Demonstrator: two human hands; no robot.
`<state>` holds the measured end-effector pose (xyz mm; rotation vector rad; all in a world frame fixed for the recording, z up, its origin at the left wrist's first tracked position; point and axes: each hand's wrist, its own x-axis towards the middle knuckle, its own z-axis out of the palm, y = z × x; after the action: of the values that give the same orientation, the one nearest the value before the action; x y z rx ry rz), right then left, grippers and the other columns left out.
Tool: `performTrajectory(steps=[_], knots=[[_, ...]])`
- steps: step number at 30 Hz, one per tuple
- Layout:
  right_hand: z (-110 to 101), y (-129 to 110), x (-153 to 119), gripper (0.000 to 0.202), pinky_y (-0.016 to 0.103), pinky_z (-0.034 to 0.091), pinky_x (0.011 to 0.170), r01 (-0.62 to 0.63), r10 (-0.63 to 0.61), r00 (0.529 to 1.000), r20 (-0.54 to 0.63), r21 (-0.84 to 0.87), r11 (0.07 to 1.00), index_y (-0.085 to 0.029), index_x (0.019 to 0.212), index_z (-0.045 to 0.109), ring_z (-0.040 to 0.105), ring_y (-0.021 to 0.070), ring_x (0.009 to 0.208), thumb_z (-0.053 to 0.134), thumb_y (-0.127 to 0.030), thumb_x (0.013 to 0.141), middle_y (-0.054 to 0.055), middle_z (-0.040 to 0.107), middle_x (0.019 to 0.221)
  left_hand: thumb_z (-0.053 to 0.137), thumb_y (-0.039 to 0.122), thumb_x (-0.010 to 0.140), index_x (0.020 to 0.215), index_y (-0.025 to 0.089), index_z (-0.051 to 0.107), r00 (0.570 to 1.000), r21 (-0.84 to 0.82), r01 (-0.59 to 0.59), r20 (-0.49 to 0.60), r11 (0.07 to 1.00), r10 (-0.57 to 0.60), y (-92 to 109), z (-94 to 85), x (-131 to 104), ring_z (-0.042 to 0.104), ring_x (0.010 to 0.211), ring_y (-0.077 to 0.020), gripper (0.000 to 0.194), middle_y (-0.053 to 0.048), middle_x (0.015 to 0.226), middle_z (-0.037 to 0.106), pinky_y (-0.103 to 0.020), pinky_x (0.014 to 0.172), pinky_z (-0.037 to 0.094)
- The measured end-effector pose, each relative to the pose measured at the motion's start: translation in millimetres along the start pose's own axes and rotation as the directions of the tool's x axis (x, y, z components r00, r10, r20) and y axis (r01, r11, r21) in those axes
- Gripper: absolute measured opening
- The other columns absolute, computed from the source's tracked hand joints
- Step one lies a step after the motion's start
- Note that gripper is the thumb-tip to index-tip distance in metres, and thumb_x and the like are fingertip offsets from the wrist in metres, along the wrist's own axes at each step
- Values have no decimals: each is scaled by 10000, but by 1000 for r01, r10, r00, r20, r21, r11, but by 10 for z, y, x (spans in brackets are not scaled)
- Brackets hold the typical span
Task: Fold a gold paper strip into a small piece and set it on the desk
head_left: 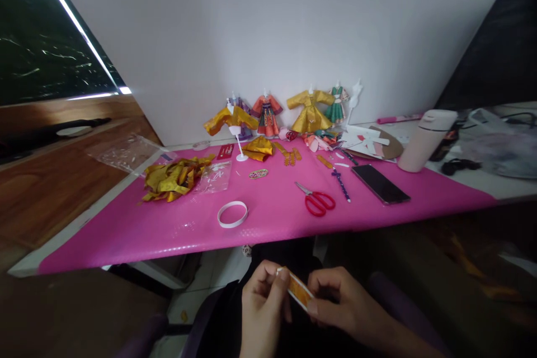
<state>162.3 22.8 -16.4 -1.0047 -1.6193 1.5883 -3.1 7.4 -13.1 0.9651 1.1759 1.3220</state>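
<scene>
Both hands low in the frame, over the lap, in front of the near edge of the table (168, 238). Left grip (264, 299): thumb and fingers pinched on the upper-left end of a gold strip with white edges (299, 291). Right grip (338, 299): fingertips closed on the strip's lower-right end. Strip held at a slant between the two, clear of the table.

Table, pink-covered. Nearest the hands: white ring (232, 226) lying flat, left of centre; red-handled scissors (318, 202) to the right, blades parted slightly, tips toward upper left. Right of scissors: dark pen (341, 185), then phone (380, 184), screen dark. Pale bottle (428, 142) upright beyond the phone. Left side: crumpled gold cloth (170, 180), clear bag (215, 178) beside it. Back row, along the wall (251, 22): small outfits on stands, including a red dress (267, 114), gold robe (311, 113) and green dress (337, 105).
</scene>
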Motion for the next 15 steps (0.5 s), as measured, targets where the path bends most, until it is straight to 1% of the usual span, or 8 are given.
performTrajectory(steps=[2, 4, 7, 12, 15], knots=[[3, -10, -1, 181, 260, 362, 549, 10, -10, 1000, 1, 29, 1000, -171, 700, 607, 508, 135, 571, 661, -325, 777, -23, 567, 600, 751, 676, 721, 681, 162, 565, 1000, 2, 3, 11, 1000, -3, 4, 7, -7, 350, 390, -43, 548, 70, 504, 486, -160, 406, 274], [4, -24, -3, 217, 262, 380, 545, 20, -20, 1000, 2, 60, 998, -171, 741, 607, 524, 139, 568, 654, -376, 798, -18, 579, 619, 772, 678, 689, 666, 164, 560, 1000, 6, 8, 26, 1000, -8, 9, 23, -15, 333, 391, -43, 556, 70, 506, 476, -161, 396, 262], [4, -42, -4, 270, 266, 397, 543, 35, -33, 999, -17, 76, 997, -170, 765, 608, 525, 137, 557, 652, -428, 831, -16, 580, 627, 789, 671, 665, 638, 166, 557, 999, 18, 14, 50, 1000, -15, 14, 53, -28, 347, 412, -54, 556, 56, 515, 487, -164, 397, 269], [5, -36, -4, 238, 268, 403, 566, 51, -48, 996, -69, 46, 998, -175, 695, 593, 525, 138, 575, 650, -348, 847, -15, 567, 610, 784, 681, 659, 612, 161, 558, 997, 47, 28, 75, 998, -32, 14, 78, -31, 351, 429, -57, 569, 50, 515, 477, -164, 402, 268], [7, -15, 0, 234, 271, 400, 569, 59, -56, 996, -64, 48, 997, -181, 699, 588, 515, 137, 570, 648, -355, 844, -23, 560, 600, 778, 695, 655, 600, 157, 553, 995, 63, 38, 91, 997, -44, 7, 74, -26, 349, 431, -55, 585, 54, 504, 462, -162, 407, 270]])
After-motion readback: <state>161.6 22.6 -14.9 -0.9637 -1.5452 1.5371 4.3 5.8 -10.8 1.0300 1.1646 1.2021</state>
